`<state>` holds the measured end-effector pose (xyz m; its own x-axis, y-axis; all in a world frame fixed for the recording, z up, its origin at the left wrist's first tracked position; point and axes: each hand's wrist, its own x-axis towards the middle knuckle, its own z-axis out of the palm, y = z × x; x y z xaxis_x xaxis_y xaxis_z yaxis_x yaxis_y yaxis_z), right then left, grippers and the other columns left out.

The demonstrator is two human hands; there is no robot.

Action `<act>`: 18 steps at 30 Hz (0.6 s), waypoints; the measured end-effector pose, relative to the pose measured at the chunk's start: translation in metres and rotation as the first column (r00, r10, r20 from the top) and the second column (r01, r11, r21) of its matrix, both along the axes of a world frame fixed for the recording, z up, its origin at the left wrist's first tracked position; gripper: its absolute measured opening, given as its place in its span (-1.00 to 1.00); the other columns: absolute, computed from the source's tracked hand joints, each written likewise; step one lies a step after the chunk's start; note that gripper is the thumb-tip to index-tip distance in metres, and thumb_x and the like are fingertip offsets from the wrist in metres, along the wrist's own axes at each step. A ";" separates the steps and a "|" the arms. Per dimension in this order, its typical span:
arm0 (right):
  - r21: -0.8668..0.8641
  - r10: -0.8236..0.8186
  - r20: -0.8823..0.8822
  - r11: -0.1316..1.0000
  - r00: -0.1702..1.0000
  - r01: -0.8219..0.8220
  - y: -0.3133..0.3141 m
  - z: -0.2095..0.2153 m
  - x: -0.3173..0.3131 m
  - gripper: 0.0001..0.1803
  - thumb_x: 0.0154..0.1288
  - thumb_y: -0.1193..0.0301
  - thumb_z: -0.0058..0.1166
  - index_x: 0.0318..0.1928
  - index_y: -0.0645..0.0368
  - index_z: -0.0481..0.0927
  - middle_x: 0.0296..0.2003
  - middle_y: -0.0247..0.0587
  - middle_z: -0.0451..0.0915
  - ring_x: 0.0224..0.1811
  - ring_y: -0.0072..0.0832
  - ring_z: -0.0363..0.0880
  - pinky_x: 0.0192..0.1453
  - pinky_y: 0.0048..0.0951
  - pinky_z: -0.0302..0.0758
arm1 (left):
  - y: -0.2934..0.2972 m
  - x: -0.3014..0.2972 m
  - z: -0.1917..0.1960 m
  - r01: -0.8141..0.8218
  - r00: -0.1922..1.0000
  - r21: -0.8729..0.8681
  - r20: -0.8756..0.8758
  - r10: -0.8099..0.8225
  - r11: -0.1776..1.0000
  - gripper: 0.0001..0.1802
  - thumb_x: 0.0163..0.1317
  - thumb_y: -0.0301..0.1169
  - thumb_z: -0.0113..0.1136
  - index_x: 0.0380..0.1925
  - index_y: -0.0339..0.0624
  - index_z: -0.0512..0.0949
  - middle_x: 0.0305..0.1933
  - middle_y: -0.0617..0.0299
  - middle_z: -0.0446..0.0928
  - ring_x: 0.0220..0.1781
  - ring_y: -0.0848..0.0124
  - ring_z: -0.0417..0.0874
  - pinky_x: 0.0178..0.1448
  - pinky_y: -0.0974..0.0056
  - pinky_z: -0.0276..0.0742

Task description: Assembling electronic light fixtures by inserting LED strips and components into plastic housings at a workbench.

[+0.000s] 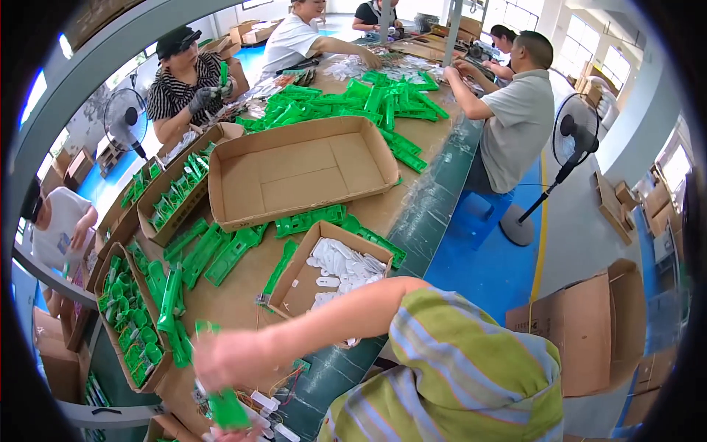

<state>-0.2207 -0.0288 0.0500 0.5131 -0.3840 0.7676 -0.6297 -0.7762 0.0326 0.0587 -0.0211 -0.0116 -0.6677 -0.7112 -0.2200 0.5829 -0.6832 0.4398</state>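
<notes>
My right arm reaches across from the lower right in a striped green sleeve. My right hand [234, 359] is smeared by motion over the near left of the table, its fingers curled but unclear. Just below it is a green plastic casing [229, 409]. My left hand [241, 432] shows only in part at the lower edge, its fingers closed about the lower end of that casing. Beside the hands lie small white plastic pieces [265, 401] and thin coloured wires [286, 380]. A shallow carton [293, 287] of white plastic parts stands beyond my forearm.
A large cardboard tray [302, 177] sits mid-table. A box of green parts [155, 324] stands at the left, with loose green casings [221, 254] nearby. More green casings [353, 99] are heaped farther off. Several co-workers sit around the table; a standing fan [563, 155] is at the right.
</notes>
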 end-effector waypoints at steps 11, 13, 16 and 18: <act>0.634 -0.741 -0.215 0.389 0.636 0.668 0.112 -0.048 -0.101 -0.72 -0.02 0.46 -0.01 -0.21 0.21 0.46 -0.23 -0.06 0.50 -0.15 -0.16 0.50 -0.11 -0.21 0.48 | 0.035 -0.058 0.013 0.016 0.958 -0.070 0.288 0.005 0.997 -0.57 0.28 -0.11 -0.13 -0.05 -0.24 0.33 -0.27 0.08 0.41 -0.36 0.29 0.38 -0.23 0.23 0.38; 0.717 -0.653 -0.440 0.157 0.616 0.679 0.115 -0.072 -0.109 -0.73 -0.04 0.47 0.00 -0.24 0.22 0.47 -0.23 -0.02 0.51 -0.18 -0.12 0.52 -0.16 -0.20 0.50 | 0.029 -0.052 0.008 0.005 0.914 -0.161 0.402 0.061 0.987 -0.58 0.22 -0.23 0.02 -0.01 -0.26 0.32 -0.25 0.10 0.43 -0.32 0.31 0.44 -0.26 0.27 0.43; 0.770 -0.622 -0.253 0.334 0.741 0.543 0.105 -0.096 -0.109 -0.80 -0.11 0.51 -0.01 -0.37 0.24 0.49 -0.38 0.04 0.51 -0.28 -0.04 0.53 -0.25 -0.15 0.50 | 0.040 -0.075 0.007 -0.027 0.912 -0.227 0.393 0.117 0.974 -0.42 0.07 -0.33 0.14 0.10 -0.21 0.21 -0.34 0.16 0.41 -0.46 0.40 0.44 -0.45 0.35 0.37; 0.801 -0.669 -0.128 0.366 0.732 0.474 0.105 -0.107 -0.123 -0.83 -0.13 0.54 -0.03 -0.43 0.21 0.55 -0.47 0.02 0.51 -0.31 -0.07 0.52 -0.23 -0.16 0.48 | 0.040 -0.084 0.010 -0.011 0.935 -0.231 0.343 0.092 0.973 -0.44 0.12 -0.35 0.10 0.12 -0.26 0.19 -0.35 0.19 0.39 -0.47 0.45 0.41 -0.44 0.37 0.31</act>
<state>-0.3435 0.0765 -0.0571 -0.1813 -0.9805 0.0758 -0.8451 0.1159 -0.5218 -0.0249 0.0193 -0.0012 -0.5384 -0.8000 -0.2648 0.3965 -0.5178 0.7581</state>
